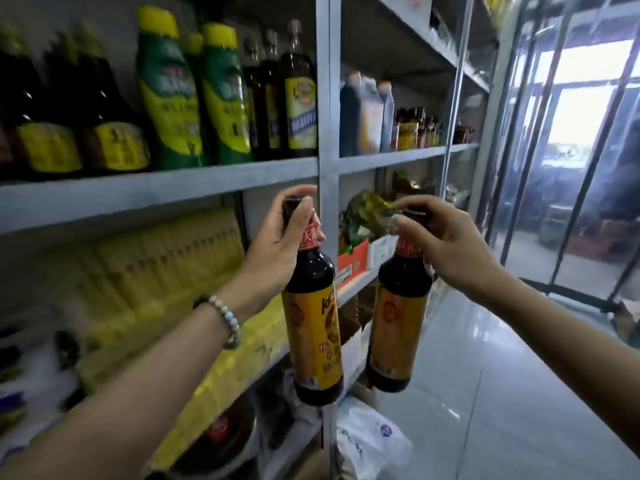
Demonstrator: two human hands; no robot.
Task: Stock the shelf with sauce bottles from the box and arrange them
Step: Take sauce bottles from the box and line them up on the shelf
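Hanging below each hand, the left sauce bottle (313,327) is gripped at its capped neck by the left hand (277,247), the right sauce bottle (398,323) by the right hand (446,247), just short of the shelf (173,194). Dark contents, orange labels, red neck bands. Probably glass: heavy, breakable, safer gripped around the body.

upper-shelf bottles (48,140): blurred | left bottle (313,327) neck: behind left hand (277,247)

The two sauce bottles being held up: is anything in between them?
Nothing: in the head view the left hand and right hand hold the left bottle and right bottle apart, with an orange carton behind the gap.
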